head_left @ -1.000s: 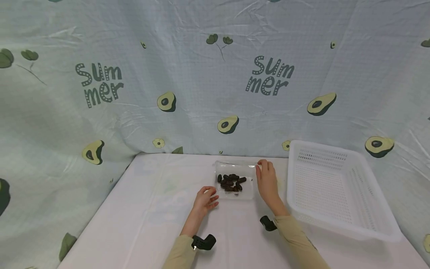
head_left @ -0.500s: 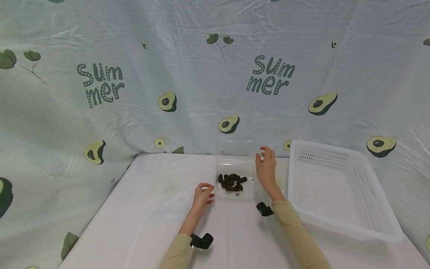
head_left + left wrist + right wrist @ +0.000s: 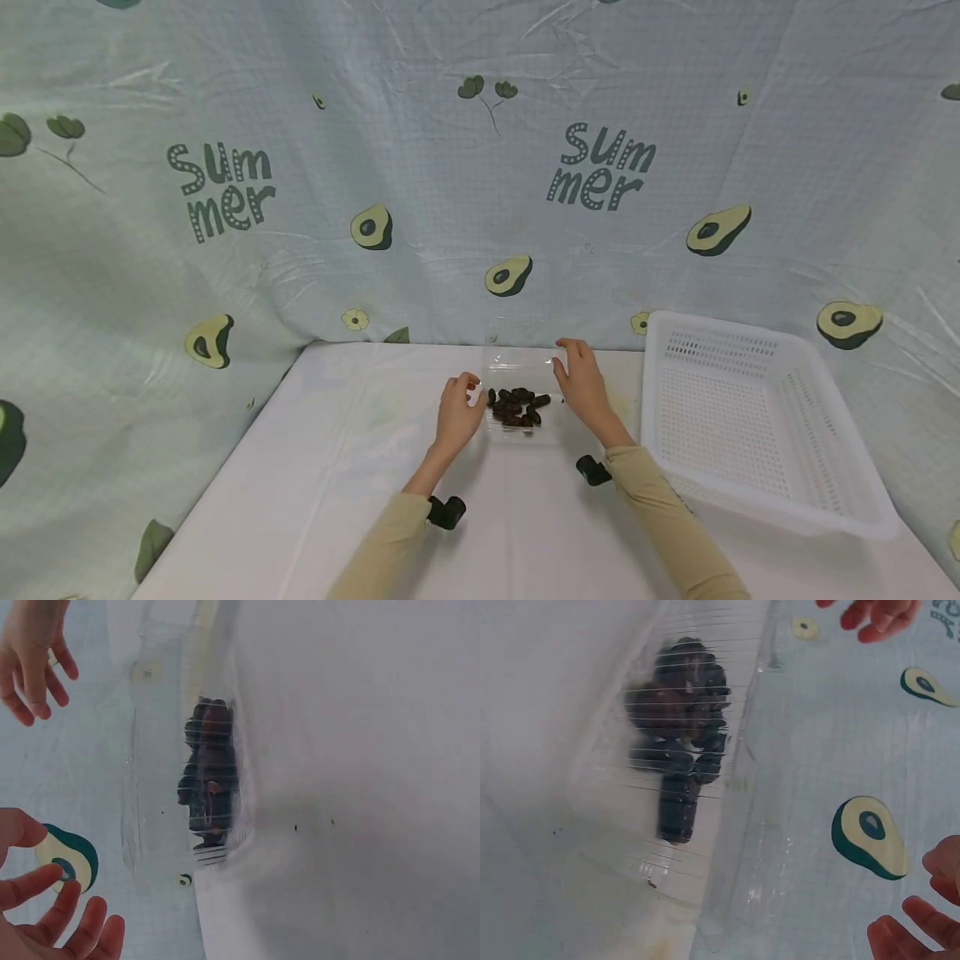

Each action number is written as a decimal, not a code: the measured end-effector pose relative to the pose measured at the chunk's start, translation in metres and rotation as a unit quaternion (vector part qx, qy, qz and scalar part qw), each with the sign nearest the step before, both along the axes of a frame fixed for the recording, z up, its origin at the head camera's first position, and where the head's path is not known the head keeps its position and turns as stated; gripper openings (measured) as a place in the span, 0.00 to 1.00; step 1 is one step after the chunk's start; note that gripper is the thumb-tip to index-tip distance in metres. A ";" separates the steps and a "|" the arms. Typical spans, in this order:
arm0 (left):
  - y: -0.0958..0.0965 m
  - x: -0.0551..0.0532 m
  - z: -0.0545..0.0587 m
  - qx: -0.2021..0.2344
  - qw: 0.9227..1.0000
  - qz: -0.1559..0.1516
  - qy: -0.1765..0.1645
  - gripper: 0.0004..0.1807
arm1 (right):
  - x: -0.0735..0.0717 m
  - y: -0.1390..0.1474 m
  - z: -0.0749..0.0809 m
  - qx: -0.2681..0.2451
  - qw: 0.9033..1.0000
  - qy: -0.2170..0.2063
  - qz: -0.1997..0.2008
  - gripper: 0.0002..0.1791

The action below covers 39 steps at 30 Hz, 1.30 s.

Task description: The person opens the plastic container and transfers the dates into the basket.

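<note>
A clear plastic clamshell box (image 3: 553, 427) stands on the table, its see-through lid (image 3: 517, 358) raised at the back. Dark brown, oblong pieces that look like dates (image 3: 516, 407) lie heaped inside; they show through the ribbed wall in both wrist views. At the box's left side is my left hand (image 3: 457, 414), fingers loosely bent and holding nothing. My right hand (image 3: 587, 386) hovers by the right side near the lid, its fingers spread and bent. Both wrist views show a gap between the near hand (image 3: 56, 919) and the plastic.
A large white perforated basket (image 3: 720, 425) occupies the right side of the table. Behind the table (image 3: 360, 467) hangs a pale curtain (image 3: 435, 167) printed with avocados. Each wrist wears a black camera (image 3: 448, 512).
The lid has swung up from the box. My left hand has moved forward along the box's left side. My right hand lifted, then came left and slightly down.
</note>
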<state>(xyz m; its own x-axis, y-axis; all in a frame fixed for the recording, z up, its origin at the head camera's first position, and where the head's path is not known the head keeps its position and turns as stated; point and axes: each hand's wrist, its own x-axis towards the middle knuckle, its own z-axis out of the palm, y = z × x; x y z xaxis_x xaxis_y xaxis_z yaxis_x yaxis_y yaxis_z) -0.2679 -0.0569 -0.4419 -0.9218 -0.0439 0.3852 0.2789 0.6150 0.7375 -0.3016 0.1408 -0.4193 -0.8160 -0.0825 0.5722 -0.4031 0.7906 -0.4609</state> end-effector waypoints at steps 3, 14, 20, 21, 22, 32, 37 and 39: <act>0.002 -0.002 0.002 -0.073 0.997 -0.020 0.019 0.12 | -0.001 -0.001 -0.006 0.044 0.999 0.008 0.001 0.15; 0.004 -0.014 -0.001 -0.322 0.936 -0.126 0.067 0.34 | -0.009 -0.004 -0.027 0.244 0.968 0.046 0.026 0.12; 0.003 -0.023 -0.007 -0.381 0.907 -0.168 0.065 0.46 | -0.012 -0.004 -0.037 0.321 0.946 0.016 0.038 0.13; 0.003 -0.024 -0.008 -0.384 0.905 -0.175 0.058 0.47 | -0.012 -0.004 -0.040 0.331 0.943 0.016 0.040 0.13; 0.003 -0.025 -0.009 -0.383 0.904 -0.181 0.047 0.48 | -0.013 -0.004 -0.042 0.338 0.940 0.016 0.042 0.13; 0.012 -0.033 -0.018 -0.388 0.899 -0.203 -0.011 0.48 | -0.018 -0.004 -0.048 0.348 0.935 -0.001 0.074 0.12; 0.013 -0.039 -0.022 -0.398 0.897 -0.192 -0.020 0.50 | -0.022 -0.004 -0.052 0.351 0.932 -0.020 0.092 0.11; 0.013 -0.041 -0.022 -0.394 0.898 -0.193 -0.025 0.51 | -0.025 -0.003 -0.053 0.357 0.929 -0.029 0.092 0.10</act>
<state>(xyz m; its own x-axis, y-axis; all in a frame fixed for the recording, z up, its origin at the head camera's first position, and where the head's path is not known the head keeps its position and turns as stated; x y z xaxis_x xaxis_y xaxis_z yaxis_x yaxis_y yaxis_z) -0.3085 -0.0437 -0.4638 -0.8266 0.5512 0.1138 0.5625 0.8160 0.1333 -0.3264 0.1375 -0.4723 -0.7782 -0.5653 0.2737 -0.5524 0.8234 0.1301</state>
